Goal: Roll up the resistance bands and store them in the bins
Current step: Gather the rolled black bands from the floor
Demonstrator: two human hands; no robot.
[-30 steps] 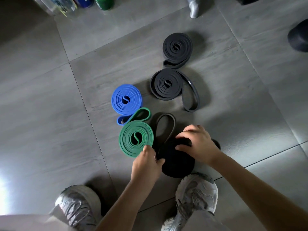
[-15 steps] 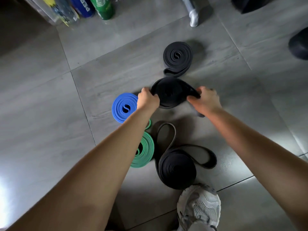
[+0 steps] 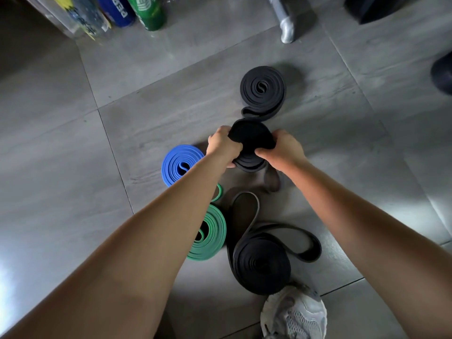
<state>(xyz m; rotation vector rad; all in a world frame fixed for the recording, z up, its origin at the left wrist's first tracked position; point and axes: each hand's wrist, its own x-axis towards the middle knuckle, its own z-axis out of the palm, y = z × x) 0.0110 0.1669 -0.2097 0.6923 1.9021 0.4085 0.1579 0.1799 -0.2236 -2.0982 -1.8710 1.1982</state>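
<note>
Above the grey floor (image 3: 73,167), both arms outstretched, left hand (image 3: 222,145) and right hand (image 3: 283,150) gripping black band roll (image 3: 252,143), tilted on edge.

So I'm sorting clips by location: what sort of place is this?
Likely an indoor workout corner, home or small gym: grey floor tiles, rolled resistance bands on them, like the blue band, a black band gripped by the left hand and right hand, and drink bottles beyond.
</note>
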